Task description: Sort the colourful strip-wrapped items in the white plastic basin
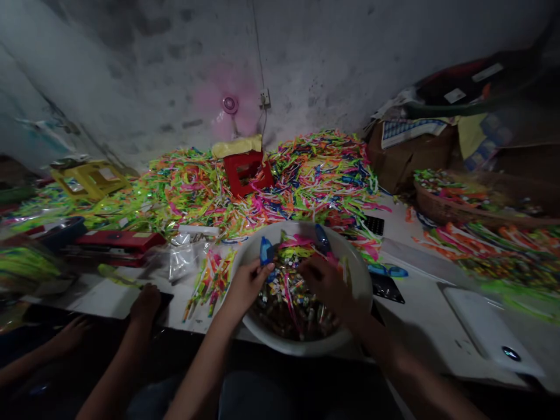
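Note:
A large white basin (301, 348) stands at the table's front edge, holding many small colourful pieces and strips. At its left side my left hand (250, 281) pinches a translucent blue piece (266, 251) between thumb and fingers. My right hand (324, 280) is over the basin's right half, its fingers bent together above the small pieces; what they hold, if anything, is too dark to make out. Another dark blue piece (322, 238) leans at the basin's far rim, just beyond my right hand.
A heap of colourful strips (188, 181) covers the table's back, around a red stool (247, 174) and a pink fan (230, 105). At left, a person's hands (146, 300) are near a red box (116, 245). A white device (490, 326) and a basket (459, 204) are at right.

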Tool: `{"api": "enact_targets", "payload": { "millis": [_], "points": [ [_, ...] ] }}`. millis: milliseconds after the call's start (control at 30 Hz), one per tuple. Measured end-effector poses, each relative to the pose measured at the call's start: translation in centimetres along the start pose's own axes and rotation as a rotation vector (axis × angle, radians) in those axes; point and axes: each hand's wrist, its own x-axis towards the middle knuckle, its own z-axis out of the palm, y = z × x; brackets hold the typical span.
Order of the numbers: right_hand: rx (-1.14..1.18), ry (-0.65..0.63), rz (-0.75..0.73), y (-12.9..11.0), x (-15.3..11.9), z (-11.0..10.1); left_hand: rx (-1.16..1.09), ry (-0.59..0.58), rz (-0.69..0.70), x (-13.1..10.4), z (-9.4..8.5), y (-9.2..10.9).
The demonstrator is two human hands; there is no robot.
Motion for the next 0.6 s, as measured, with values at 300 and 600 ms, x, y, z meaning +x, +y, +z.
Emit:
{"api": "enact_targets", "payload": {
  "millis": [300, 600],
  "points": [
    [0.057, 0.063, 0.053, 0.5, -0.1, 0.2, -0.441, -0.130, -0.087, -1.1, -0.6, 1.0],
    [-0.021, -0.062, -0.037, -0.4, -0.4, 0.4, -0.996, -0.151, -0.361, -1.8, 0.1, 1.7]
  ]
}}
